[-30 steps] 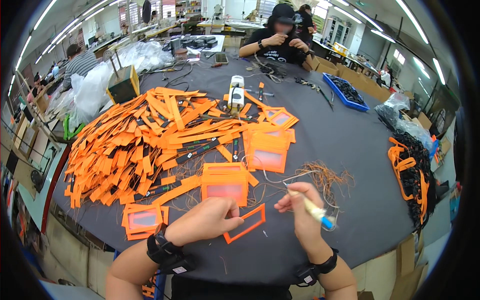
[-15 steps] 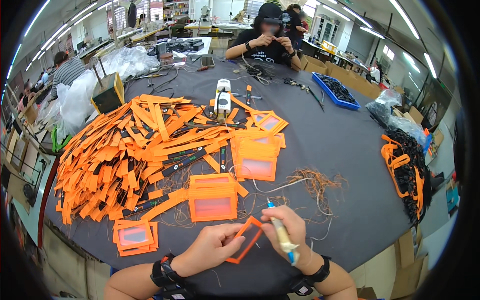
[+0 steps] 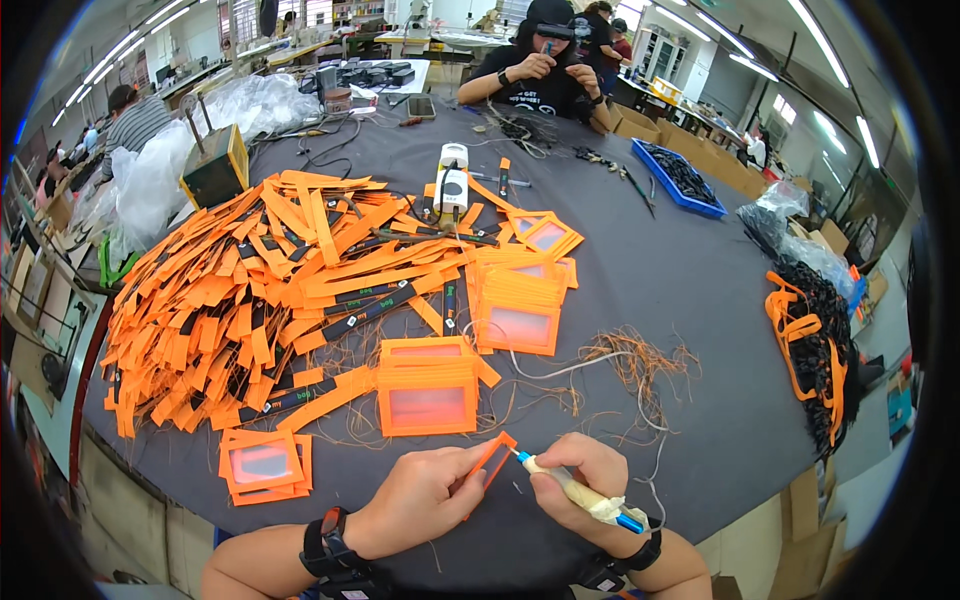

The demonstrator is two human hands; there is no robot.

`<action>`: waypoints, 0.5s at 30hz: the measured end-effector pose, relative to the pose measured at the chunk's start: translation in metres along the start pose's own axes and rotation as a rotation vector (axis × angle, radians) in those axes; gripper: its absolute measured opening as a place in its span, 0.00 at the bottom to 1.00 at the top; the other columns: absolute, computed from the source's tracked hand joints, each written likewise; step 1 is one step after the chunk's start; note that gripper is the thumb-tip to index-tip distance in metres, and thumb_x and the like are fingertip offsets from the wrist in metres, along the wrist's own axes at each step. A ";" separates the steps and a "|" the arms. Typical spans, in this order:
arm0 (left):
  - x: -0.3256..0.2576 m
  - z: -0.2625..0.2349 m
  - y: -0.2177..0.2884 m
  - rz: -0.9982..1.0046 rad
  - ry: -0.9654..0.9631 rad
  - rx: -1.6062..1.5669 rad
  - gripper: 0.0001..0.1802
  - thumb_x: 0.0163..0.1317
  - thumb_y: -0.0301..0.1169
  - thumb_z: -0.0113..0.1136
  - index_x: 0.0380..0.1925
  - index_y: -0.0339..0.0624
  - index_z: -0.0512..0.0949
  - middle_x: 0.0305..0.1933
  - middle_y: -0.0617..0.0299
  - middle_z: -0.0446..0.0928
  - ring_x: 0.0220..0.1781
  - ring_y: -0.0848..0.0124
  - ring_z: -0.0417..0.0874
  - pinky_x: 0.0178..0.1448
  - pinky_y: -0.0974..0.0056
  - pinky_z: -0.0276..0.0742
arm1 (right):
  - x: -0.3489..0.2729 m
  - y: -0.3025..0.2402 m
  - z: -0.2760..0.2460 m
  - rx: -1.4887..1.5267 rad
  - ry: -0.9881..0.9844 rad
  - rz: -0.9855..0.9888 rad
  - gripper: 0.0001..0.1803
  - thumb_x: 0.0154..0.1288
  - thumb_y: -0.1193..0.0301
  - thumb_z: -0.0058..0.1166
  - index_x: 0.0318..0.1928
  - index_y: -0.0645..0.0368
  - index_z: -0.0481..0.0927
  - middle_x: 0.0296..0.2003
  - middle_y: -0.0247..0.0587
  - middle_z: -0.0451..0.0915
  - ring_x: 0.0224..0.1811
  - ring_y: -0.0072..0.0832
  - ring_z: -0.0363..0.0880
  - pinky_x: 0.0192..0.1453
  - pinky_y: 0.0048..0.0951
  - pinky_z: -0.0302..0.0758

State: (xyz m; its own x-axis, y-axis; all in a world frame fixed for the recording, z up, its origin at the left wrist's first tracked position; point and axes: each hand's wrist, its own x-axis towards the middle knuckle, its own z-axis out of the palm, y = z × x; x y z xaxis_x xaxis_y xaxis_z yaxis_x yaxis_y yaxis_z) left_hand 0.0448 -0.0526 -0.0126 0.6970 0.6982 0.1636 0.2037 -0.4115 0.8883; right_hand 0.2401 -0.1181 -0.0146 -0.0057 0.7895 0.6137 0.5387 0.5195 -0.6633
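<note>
Pinching an orange frame (image 3: 507,439) between thumb and fingers, my left hand (image 3: 425,498) holds it tilted, close in front of me. My right hand (image 3: 598,464) grips a pen-like tool (image 3: 580,492) with a cream, wrapped body and a blue end, thumb and fingers closed around it. Its thin tip points at the frame's upper corner; I cannot tell whether it touches. Black bands circle both my wrists.

Just beyond my hands, a stack of orange windowed pieces (image 3: 430,405) lies on the dark grey surface (image 3: 720,300), with a second stack (image 3: 518,325) behind it to the right. A smaller pile (image 3: 262,465) sits near my left forearm, its pieces fanned unevenly. A pale cord (image 3: 570,371) curves across the surface, passing a tangle of orange-brown threads (image 3: 645,365) and coming down near the tool's blue end.

Farther left spreads a big heap of orange strips (image 3: 220,310), some with black sections. Behind it stand a white power strip (image 3: 452,185) and a yellow-edged box (image 3: 212,170) with two rods sticking up. At the far right, black and orange straps (image 3: 825,370) lie bunched; a blue tray (image 3: 705,208) holds black pieces. Across from me, a person in black (image 3: 540,95) sits with both hands raised.
</note>
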 end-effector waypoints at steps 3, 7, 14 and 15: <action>0.000 0.001 -0.001 0.019 0.006 0.015 0.22 0.60 0.25 0.53 0.57 0.43 0.73 0.26 0.53 0.75 0.26 0.58 0.77 0.31 0.62 0.72 | 0.002 -0.005 -0.001 -0.007 -0.028 0.002 0.12 0.49 0.75 0.65 0.35 0.58 0.77 0.22 0.39 0.77 0.20 0.30 0.76 0.23 0.25 0.70; 0.000 0.000 0.001 0.010 -0.004 0.015 0.22 0.60 0.25 0.53 0.56 0.43 0.73 0.26 0.53 0.75 0.26 0.57 0.77 0.31 0.62 0.72 | 0.003 -0.004 0.001 -0.027 -0.033 0.004 0.12 0.48 0.75 0.66 0.35 0.57 0.78 0.23 0.38 0.78 0.20 0.31 0.76 0.23 0.26 0.70; -0.001 0.001 -0.001 0.017 0.001 -0.005 0.20 0.60 0.25 0.53 0.55 0.42 0.74 0.27 0.52 0.75 0.27 0.56 0.77 0.32 0.61 0.73 | 0.003 -0.002 0.002 -0.038 -0.016 0.008 0.13 0.48 0.75 0.66 0.35 0.57 0.78 0.24 0.39 0.78 0.21 0.31 0.76 0.24 0.25 0.71; -0.001 0.001 -0.001 0.019 0.001 -0.004 0.20 0.60 0.25 0.53 0.55 0.42 0.74 0.27 0.52 0.75 0.27 0.56 0.77 0.32 0.60 0.73 | 0.003 -0.002 0.002 -0.042 -0.012 0.007 0.13 0.48 0.75 0.66 0.35 0.57 0.78 0.24 0.39 0.78 0.21 0.31 0.76 0.24 0.25 0.71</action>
State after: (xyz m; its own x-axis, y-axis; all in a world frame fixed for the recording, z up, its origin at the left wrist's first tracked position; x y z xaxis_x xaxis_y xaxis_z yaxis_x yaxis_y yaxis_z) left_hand 0.0444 -0.0536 -0.0142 0.7003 0.6906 0.1806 0.1875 -0.4220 0.8870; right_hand 0.2375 -0.1161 -0.0121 -0.0121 0.7972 0.6036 0.5736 0.4999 -0.6489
